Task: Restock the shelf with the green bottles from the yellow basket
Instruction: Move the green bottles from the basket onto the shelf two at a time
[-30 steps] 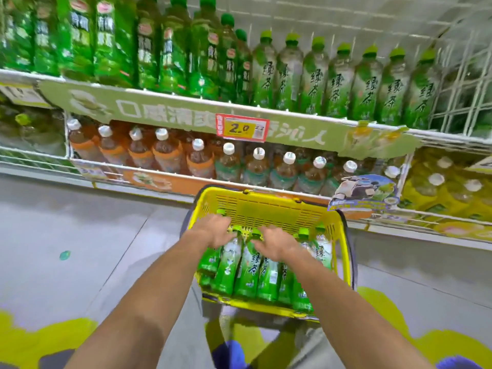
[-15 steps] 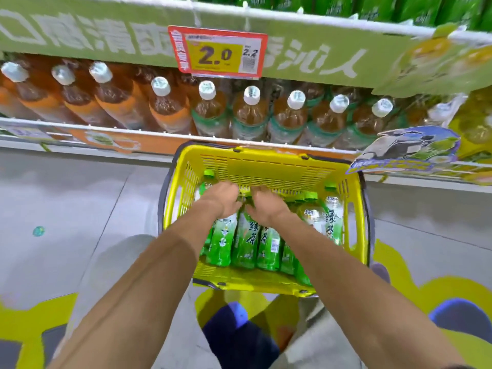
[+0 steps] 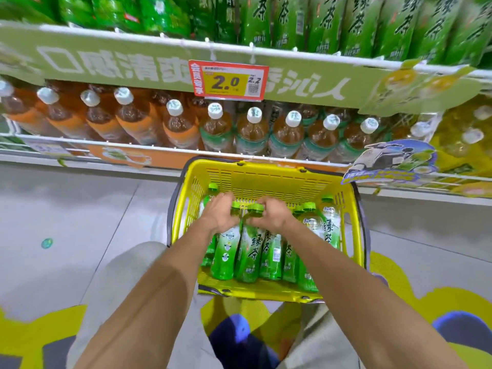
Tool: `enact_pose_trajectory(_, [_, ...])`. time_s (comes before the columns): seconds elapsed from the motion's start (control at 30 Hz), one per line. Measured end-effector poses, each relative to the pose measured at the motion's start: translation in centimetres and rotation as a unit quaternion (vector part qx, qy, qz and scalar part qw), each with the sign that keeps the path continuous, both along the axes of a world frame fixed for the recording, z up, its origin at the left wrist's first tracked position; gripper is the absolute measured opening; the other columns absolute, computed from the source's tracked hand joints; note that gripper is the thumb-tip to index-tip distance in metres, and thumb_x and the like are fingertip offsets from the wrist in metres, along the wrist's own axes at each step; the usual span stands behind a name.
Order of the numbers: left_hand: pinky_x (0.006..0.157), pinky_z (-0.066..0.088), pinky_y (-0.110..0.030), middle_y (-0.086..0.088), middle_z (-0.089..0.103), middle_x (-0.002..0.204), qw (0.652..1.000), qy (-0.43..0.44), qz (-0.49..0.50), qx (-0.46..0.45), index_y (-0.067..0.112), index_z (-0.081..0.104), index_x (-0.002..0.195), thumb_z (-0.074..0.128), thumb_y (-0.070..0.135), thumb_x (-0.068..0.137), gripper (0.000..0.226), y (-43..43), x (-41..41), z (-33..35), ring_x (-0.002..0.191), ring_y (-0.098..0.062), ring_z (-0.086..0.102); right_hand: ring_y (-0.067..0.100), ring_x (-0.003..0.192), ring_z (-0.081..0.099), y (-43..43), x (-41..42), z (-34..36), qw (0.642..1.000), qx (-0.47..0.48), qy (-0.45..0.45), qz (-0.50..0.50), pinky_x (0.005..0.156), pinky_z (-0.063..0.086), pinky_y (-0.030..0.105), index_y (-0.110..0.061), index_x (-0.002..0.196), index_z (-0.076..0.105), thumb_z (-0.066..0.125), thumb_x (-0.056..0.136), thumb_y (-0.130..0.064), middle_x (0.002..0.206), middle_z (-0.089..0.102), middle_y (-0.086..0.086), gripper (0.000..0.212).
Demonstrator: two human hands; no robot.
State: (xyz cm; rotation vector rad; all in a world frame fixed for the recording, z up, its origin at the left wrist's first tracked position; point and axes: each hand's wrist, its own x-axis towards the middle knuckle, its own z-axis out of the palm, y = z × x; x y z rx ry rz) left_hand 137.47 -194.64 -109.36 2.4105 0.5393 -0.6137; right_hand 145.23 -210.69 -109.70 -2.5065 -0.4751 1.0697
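A yellow basket [image 3: 263, 179] stands on the floor before the shelving, with several green tea bottles lying inside. My left hand [image 3: 219, 213] grips the neck of one green bottle [image 3: 225, 253]. Beside it, my right hand [image 3: 274, 214] grips the neck of another green bottle [image 3: 250, 255]. Both hands are inside the basket, close together, with the green caps showing between the fingers. The upper shelf [image 3: 292, 53] holds a row of green bottles [image 3: 356, 25].
The lower shelf [image 3: 186, 149] carries brown tea bottles [image 3: 218, 126] with white caps. A red and yellow price tag [image 3: 229, 81] hangs on the upper shelf's edge. A cardboard promo sign [image 3: 391, 161] juts out right of the basket. Grey tiled floor [image 3: 80, 214] lies to the left.
The camera has dipped toward the basket and moved closer. Both hands have slid together onto the necks of two neighbouring bottles and curled round them.
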Motion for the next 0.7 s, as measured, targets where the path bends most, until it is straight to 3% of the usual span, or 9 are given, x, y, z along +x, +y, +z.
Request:
enact_pose_trajectory(0.1, [0.065,0.043,-0.033,-0.004,0.057,0.101,0.999,-0.016,0.013,-0.036,0.015,0.041,0.133,0.078,0.019,0.082,0.063,0.0,-0.8,0.3,0.084,-0.022,0.059,0.024,0.121,0.055,-0.2,-0.3,0.3,0.999,0.023,0.02,-0.012,0.096,0.046,0.034,-0.016,0.144,0.045,0.085,0.075,-0.047,0.125,0.056,0.003,0.086])
enact_pose_trajectory(0.17, [0.059,0.047,-0.04,-0.009,0.059,0.097,0.997,-0.016,0.027,-0.072,0.02,0.038,0.128,0.079,0.018,0.083,0.061,0.4,-1.3,0.4,0.076,-0.021,0.059,0.026,0.12,0.055,-0.5,-0.8,0.8,0.998,0.041,0.037,-0.017,0.096,0.049,0.035,-0.018,0.146,0.04,0.086,0.076,-0.042,0.121,0.053,0.002,0.087])
enact_pose_trajectory(0.3, [0.077,0.056,-0.054,-0.019,0.061,0.11,0.989,-0.008,0.064,-0.133,0.031,0.037,0.118,0.087,0.021,0.073,0.067,1.5,-1.9,1.5,0.087,-0.025,0.061,0.027,0.126,0.053,-1.3,-2.3,1.7,0.987,0.114,0.091,-0.063,0.105,0.048,0.043,-0.027,0.147,0.031,0.086,0.078,-0.031,0.145,0.046,0.016,0.088])
enact_pose_trajectory(0.4, [0.095,0.053,-0.05,-0.008,0.059,0.126,0.984,0.009,0.086,-0.157,0.016,0.047,0.131,0.095,0.044,0.056,0.094,2.3,-2.4,1.0,0.112,-0.026,0.06,0.011,0.105,0.059,-1.9,-3.0,2.3,0.987,0.124,0.08,-0.062,0.098,0.047,0.033,-0.025,0.15,0.03,0.083,0.081,-0.032,0.151,0.041,0.018,0.088])
enact_pose_trajectory(0.43, [0.1,0.052,-0.049,-0.008,0.061,0.131,0.982,0.008,0.089,-0.165,0.01,0.052,0.133,0.095,0.059,0.044,0.11,2.6,-2.5,-0.1,0.118,-0.027,0.06,0.013,0.108,0.06,-2.0,-3.3,2.5,0.989,0.118,0.072,-0.061,0.099,0.048,0.033,-0.021,0.152,0.029,0.083,0.081,-0.034,0.152,0.04,0.017,0.09])
enact_pose_trajectory(0.5, [0.103,0.05,-0.049,-0.011,0.062,0.136,0.981,0.003,0.083,-0.176,0.006,0.057,0.134,0.089,0.077,0.028,0.131,2.3,-2.9,0.0,0.122,-0.029,0.061,0.029,0.133,0.049,-2.3,-3.7,2.6,0.992,0.099,0.058,-0.06,0.11,0.043,0.039,-0.011,0.155,0.026,0.082,0.08,-0.042,0.156,0.037,0.015,0.099])
enact_pose_trajectory(0.63, [0.104,0.048,-0.038,-0.007,0.054,0.139,0.986,0.033,0.03,-0.161,0.0,0.04,0.148,0.092,0.03,0.066,0.102,0.9,-3.6,4.0,0.128,-0.028,0.054,0.032,0.145,0.036,-2.9,-4.3,2.9,0.993,0.09,0.054,-0.05,0.116,0.038,0.047,-0.008,0.158,0.019,0.079,0.081,-0.05,0.162,0.029,0.014,0.106])
enact_pose_trajectory(0.7, [0.107,0.046,-0.042,-0.008,0.055,0.14,0.988,0.037,0.0,-0.151,0.002,0.046,0.144,0.094,0.031,0.064,0.098,0.8,-3.9,4.9,0.131,-0.029,0.053,0.031,0.147,0.032,-3.0,-4.9,3.3,0.991,0.1,0.069,-0.054,0.118,0.034,0.045,-0.009,0.16,0.012,0.079,0.083,-0.044,0.164,0.025,0.012,0.108])
